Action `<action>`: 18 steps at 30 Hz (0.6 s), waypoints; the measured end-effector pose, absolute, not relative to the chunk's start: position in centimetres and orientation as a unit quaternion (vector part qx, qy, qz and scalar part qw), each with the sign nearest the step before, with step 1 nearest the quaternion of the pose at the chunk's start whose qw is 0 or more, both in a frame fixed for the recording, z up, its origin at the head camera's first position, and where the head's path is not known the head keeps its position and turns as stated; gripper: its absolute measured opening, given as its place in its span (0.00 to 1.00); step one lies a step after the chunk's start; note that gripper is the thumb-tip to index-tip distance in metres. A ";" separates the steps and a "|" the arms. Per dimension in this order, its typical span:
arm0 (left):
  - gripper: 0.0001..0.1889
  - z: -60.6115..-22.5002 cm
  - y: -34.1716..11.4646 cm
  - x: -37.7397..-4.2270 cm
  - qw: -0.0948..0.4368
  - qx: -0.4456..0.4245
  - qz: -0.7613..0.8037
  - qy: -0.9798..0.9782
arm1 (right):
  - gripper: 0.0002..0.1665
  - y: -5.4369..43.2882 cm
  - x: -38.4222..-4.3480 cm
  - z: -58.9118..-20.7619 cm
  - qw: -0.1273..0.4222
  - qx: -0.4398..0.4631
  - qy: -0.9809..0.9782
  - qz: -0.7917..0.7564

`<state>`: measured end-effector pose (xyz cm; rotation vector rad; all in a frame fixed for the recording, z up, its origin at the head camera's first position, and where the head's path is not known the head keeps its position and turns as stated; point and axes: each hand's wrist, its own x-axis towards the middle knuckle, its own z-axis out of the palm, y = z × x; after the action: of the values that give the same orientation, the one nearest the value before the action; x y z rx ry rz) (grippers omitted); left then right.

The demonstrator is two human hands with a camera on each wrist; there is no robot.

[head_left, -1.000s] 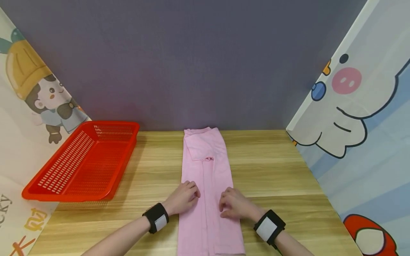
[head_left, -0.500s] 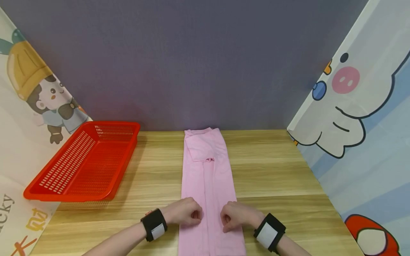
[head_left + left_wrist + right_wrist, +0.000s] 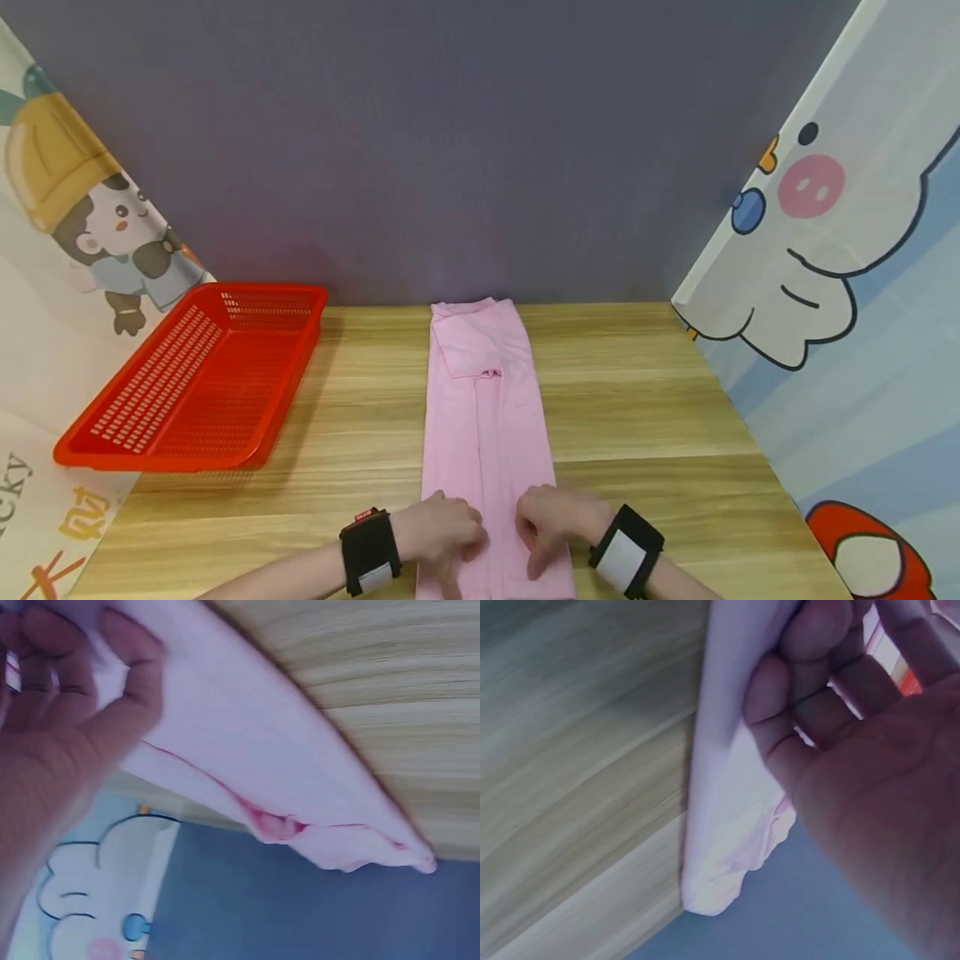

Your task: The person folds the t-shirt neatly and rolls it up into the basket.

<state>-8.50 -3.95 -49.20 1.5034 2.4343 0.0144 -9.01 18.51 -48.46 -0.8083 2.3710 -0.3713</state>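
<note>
Nearer along a folded pink garment (image 3: 452, 425) than half a second earlier, a person's left hand (image 3: 444, 533) and right hand (image 3: 551, 525) bend their fingers over its sides; whether they pinch cloth cannot be told. It lies lengthwise mid-surface (image 3: 622, 400), far end by a gray wall (image 3: 487, 150); a red basket (image 3: 187, 461) sits left.

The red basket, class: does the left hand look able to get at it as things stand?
Probably yes: the left hand is over the pink garment, and nothing visible on the tabletop blocks its way to the red basket.
</note>
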 end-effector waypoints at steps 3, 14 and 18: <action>0.31 -49.3 -4.0 -7.6 0.081 0.527 -0.049 0.845 | 0.27 18.2 -8.6 -48.3 0.303 -0.302 0.898 -0.101; 0.16 -49.3 -3.9 -7.4 0.066 0.518 -0.005 0.853 | 0.35 17.1 -7.6 -48.1 0.238 -0.352 0.905 0.009; 0.12 -49.0 -3.9 -7.4 0.058 0.510 0.012 0.858 | 0.34 16.7 -7.3 -47.9 0.241 -0.346 0.906 0.018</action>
<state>-7.41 -3.90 -49.00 1.5442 2.6012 0.0357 -7.34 16.74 -47.90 -0.9462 2.4790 0.0485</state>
